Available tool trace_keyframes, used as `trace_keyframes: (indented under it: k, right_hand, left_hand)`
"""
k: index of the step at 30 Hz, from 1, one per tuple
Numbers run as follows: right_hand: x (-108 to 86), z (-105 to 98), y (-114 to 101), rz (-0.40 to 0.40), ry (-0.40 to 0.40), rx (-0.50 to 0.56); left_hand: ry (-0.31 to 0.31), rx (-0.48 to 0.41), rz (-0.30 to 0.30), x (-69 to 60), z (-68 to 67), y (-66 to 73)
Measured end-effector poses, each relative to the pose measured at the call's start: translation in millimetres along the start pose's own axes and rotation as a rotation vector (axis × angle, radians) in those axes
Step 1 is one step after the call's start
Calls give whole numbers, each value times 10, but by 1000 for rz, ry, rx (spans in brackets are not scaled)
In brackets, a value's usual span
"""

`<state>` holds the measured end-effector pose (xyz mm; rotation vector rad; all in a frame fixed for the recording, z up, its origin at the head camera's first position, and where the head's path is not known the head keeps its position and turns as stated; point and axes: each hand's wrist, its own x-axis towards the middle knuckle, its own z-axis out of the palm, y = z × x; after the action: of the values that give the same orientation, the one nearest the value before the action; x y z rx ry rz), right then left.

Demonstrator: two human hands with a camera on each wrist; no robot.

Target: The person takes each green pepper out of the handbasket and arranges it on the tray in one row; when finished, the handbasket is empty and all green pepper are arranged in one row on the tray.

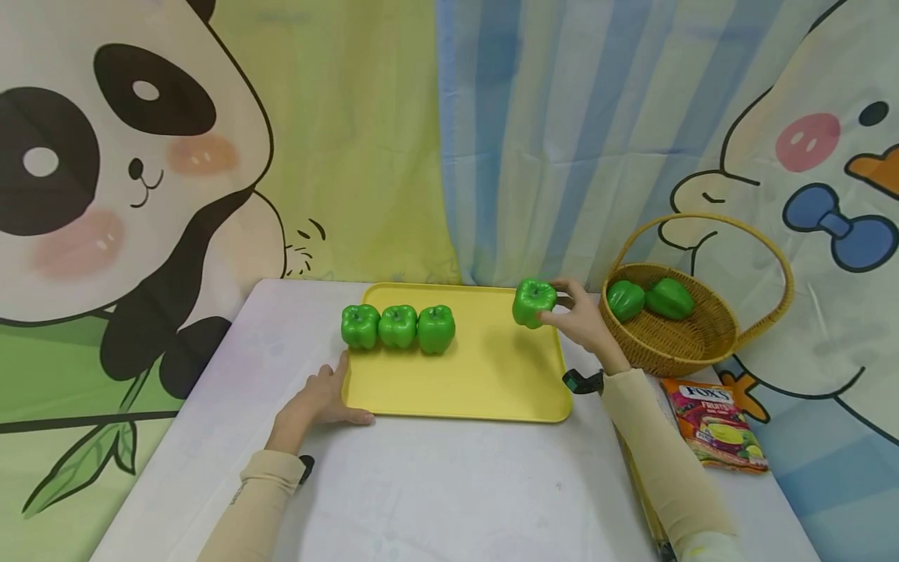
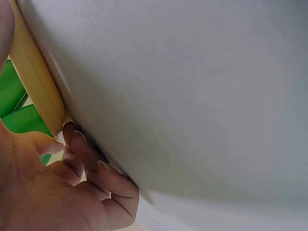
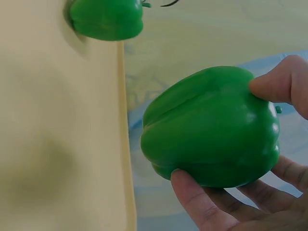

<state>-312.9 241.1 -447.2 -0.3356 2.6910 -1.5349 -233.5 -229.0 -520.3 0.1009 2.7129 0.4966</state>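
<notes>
In the head view, a green bell pepper (image 1: 534,303) hangs above the right part of the yellow tray (image 1: 463,390). My right hand (image 1: 579,316) pinches this bell pepper (image 3: 211,127) between thumb and fingertips. Three more green bell peppers, a left one (image 1: 360,326), a middle one (image 1: 398,326) and a right one (image 1: 436,329), stand in a row at the tray's upper left. At the tray's near left corner, my left hand (image 1: 323,398) holds the edge between thumb and fingers. Its lower fingers (image 2: 118,185) are curled beside the tray rim in the left wrist view.
A wicker basket (image 1: 649,361) with a tall handle stands right of the tray. Two green peppers, one (image 1: 625,300) beside the other (image 1: 669,298), lie inside. A red Fox's candy bag (image 1: 716,425) lies in front of the basket. Printed curtains (image 1: 365,140) hang behind the table.
</notes>
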Motion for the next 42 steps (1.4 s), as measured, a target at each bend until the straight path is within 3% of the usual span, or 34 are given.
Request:
trace_keyframes:
  k: [17,29,42]
  right_hand:
    - [115,581,151,-69,-129,64]
    - [164,816,231,-28,-220,37]
    - [280,945,216,-42,-242,39]
  left_hand:
    - [1,1,-2,8,-3,1]
    - [-1,1,-8,16,14,-9]
    - [14,0,-15,5,20,-5]
